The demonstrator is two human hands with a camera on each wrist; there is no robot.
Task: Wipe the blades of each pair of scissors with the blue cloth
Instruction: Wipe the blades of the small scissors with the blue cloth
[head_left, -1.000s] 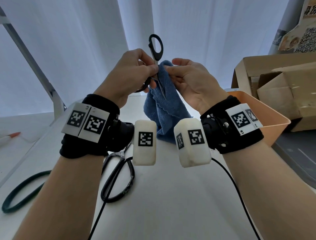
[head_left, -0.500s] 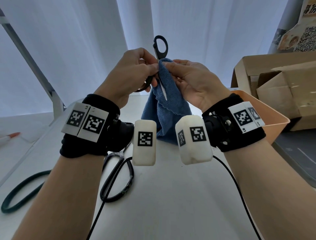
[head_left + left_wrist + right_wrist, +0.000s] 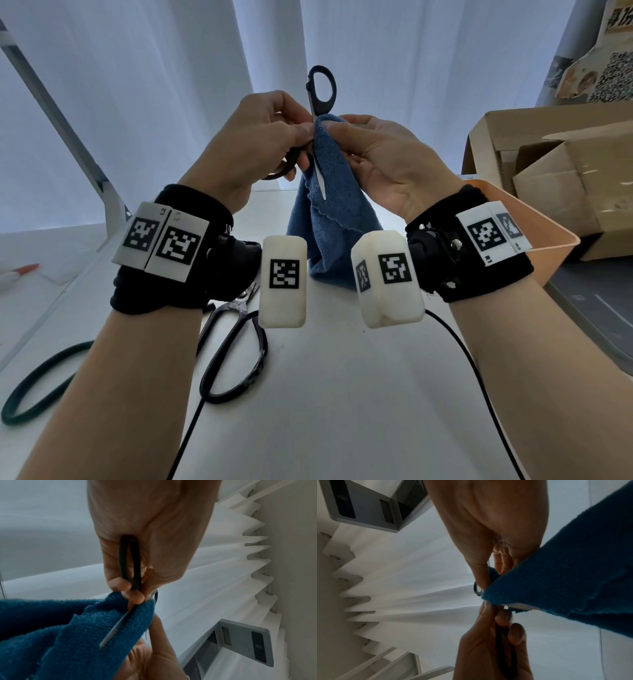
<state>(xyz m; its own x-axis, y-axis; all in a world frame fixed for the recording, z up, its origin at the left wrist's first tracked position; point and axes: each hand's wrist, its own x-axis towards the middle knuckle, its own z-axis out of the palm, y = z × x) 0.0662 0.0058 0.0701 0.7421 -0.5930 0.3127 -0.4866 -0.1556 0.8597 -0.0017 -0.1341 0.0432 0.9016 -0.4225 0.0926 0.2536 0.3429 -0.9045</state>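
Both hands are raised above the white tabletop [image 3: 342,394] in front of a pale pleated curtain [image 3: 154,85]. The left hand [image 3: 253,140] has its grip clenched around the black-handled scissors [image 3: 320,89]: its fingers curl round the lower handle loop, while the upper loop sticks up free above the knuckles. In the left wrist view the same loop [image 3: 130,561] lies against the palm, with fingertips pinching near the pivot. The right hand [image 3: 380,157] is grasping the blue cloth [image 3: 337,233], thumb and fingers pinching its top fold just beside the left hand's fingertips, at the base of the blades. One slim blade [image 3: 320,181] points down and lies against the cloth's front; the rest of the cloth hangs loose between the two wrists. Whether the second blade sits inside the fold cannot be told. A second pair of scissors [image 3: 236,342] with large black loops lies flat on the tabletop below the left wrist. A dark green ring [image 3: 37,383] rests at the tabletop's left edge. An orange bin [image 3: 534,226] and cardboard boxes [image 3: 565,164] stand to the right.
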